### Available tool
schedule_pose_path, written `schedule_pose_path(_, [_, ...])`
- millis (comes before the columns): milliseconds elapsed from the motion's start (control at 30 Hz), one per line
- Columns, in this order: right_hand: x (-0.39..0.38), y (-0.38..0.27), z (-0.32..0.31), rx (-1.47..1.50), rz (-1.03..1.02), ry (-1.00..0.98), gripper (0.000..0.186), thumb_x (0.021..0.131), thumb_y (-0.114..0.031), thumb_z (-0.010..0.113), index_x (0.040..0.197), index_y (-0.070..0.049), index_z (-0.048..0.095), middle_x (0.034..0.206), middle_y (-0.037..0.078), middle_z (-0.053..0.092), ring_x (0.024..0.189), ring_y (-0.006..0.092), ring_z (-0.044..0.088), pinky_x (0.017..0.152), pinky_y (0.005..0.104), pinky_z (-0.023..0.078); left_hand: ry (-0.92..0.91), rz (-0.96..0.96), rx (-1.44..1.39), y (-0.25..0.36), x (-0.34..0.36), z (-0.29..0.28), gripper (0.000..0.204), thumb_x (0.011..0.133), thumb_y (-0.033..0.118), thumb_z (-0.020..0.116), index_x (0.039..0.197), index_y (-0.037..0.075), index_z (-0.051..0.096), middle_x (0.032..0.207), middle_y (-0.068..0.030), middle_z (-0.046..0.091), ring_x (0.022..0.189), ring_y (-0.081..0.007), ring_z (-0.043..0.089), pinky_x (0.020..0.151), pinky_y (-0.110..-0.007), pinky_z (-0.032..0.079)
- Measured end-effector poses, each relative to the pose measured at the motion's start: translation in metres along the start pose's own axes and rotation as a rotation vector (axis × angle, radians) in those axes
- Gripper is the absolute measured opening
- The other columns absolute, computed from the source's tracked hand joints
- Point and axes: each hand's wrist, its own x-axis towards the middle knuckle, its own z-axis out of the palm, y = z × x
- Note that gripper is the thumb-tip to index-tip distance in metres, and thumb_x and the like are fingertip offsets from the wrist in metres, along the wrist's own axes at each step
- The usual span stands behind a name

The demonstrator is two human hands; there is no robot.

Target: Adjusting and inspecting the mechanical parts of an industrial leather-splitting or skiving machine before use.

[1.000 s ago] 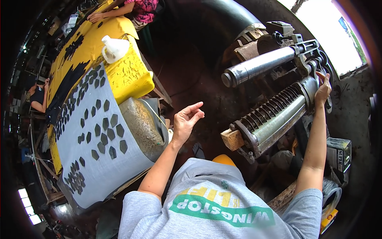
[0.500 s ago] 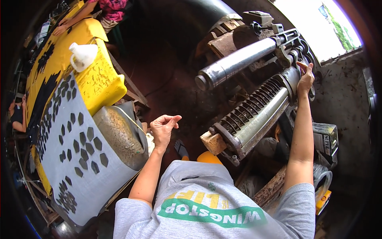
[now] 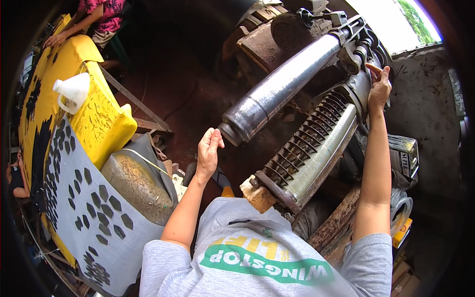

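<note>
My left hand (image 3: 209,148), fingers curled closed, is beside the lower-left end of a polished steel roller (image 3: 279,86); whether anything is in the fingers is unclear. On the right, my right hand (image 3: 379,88) grips the end plate (image 3: 361,86) of the metal machine, index finger raised toward the shafts and gears. Below the roller lies a second cylinder (image 3: 331,143) with a row of thin dark rings along it. A rough wooden block (image 3: 257,198) is at that cylinder's near end.
A yellow-covered table (image 3: 74,54) on the left holds a white jug (image 3: 74,94) and a grey sheet (image 3: 123,252) with dark pentagon pieces. Another person (image 3: 96,15) reaches onto it; a second (image 3: 17,180) is at the far left. A box (image 3: 401,153) and timber (image 3: 331,222) lie right.
My left hand has risen toward the roller's end and its fingers have curled further. My right hand stays at the machine. The view has shifted, with the roller appearing nearer and lower.
</note>
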Motion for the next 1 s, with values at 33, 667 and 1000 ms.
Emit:
schedule_pose_path(33, [0.001, 0.001, 0.0, 0.025, 0.005, 0.002, 0.064, 0.1, -0.042, 0.025, 0.091, 0.006, 0.066, 0.097, 0.012, 0.065, 0.098, 0.015, 0.054, 0.094, 0.027, 0.038, -0.063, 0.015, 0.003, 0.001, 0.002, 0.001, 0.027, 0.097, 0.026, 0.044, 0.078, 0.008, 0.047, 0.07, 0.0032, 0.045, 0.066, -0.0046, 0.042, 0.063, -0.02, 0.036])
schedule_pose_path(667, [0.0, -0.002, 0.002, 0.127, 0.038, 0.006, 0.068, 0.099, -0.044, 0.021, 0.094, 0.011, 0.059, 0.102, 0.02, 0.062, 0.107, 0.0231, 0.054, 0.105, 0.035, 0.031, -0.044, -0.108, 0.112, -0.001, 0.031, 0.009, 0.02, 0.088, 0.017, 0.062, 0.097, -0.001, 0.066, 0.084, -0.0011, 0.066, 0.075, -0.004, 0.058, 0.072, -0.02, 0.047])
schedule_pose_path(1000, [0.001, -0.001, 0.001, 0.108, 0.015, -0.03, 0.074, 0.098, -0.048, 0.013, 0.095, 0.011, 0.059, 0.103, 0.021, 0.061, 0.109, 0.0236, 0.053, 0.107, 0.0362, 0.029, -0.328, -0.016, -0.468, 0.009, 0.02, 0.034, 0.024, 0.088, 0.02, 0.059, 0.096, -0.002, 0.06, 0.082, -0.0003, 0.062, 0.07, -0.0038, 0.054, 0.064, -0.019, 0.046])
